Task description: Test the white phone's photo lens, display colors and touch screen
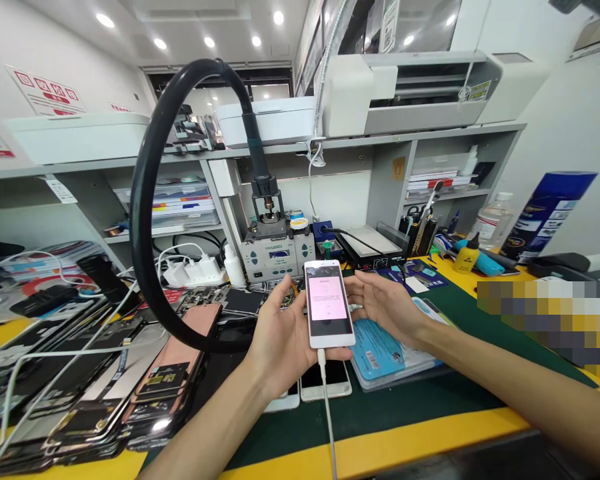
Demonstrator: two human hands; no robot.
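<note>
My left hand (280,337) holds a white smartphone (329,303) upright from its left side, fingers curled behind it. The screen is lit with a pink panel. A white cable (329,413) hangs from the phone's bottom port toward the table's front edge. My right hand (383,303) sits just right of the phone, fingers loosely spread, tips close to its right edge; whether they touch it is unclear. Under the phone lie two more white phones (325,387) flat on the green mat (410,400).
Stacks of phone screens and back covers (95,380) fill the left of the table. A black hose loop (150,220) rises to a rework station (275,250). A blue packet (385,353), hot plate (373,247), bottles and tools lie at the right. Shelves with printers stand behind.
</note>
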